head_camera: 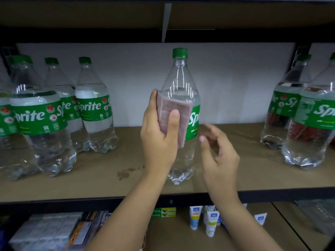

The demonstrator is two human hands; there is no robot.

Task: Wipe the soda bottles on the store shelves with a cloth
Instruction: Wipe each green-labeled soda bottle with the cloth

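Mid-wipe on one clear plastic Sprite bottle with green cap and green label (181, 98), standing upright, alone, centre of the brown wooden shelf board (126, 182), near the front edge. Long axis vertical.

Left hand (159, 134) pressing a folded pinkish cloth (172, 116) against the bottle's left flank, over the label edge and shoulder; thumb laid across the cloth front, fingers curled round behind it, pinching cloth to bottle. Right hand (219, 153) just right of the bottle, not touching, fingers loosely spread and half-curled, holding nothing (blurred, so exact pose unclear). Bottle thus directly between the two hands; left already on it, right nearest the unwiped right side.

Likely next: steady or turn with the right, drag cloth along the vertical axis. Tipping risk if pushed sideways with no counter-hold.

Surroundings: cluster of matching Sprite bottles (41, 113) well apart at left, another pair (308, 113) well apart at right, neither in the way. Dark stain (124, 173) on the board just left of the bottle base. Lower shelf: white tubes (211, 221), packaged goods (54, 230).
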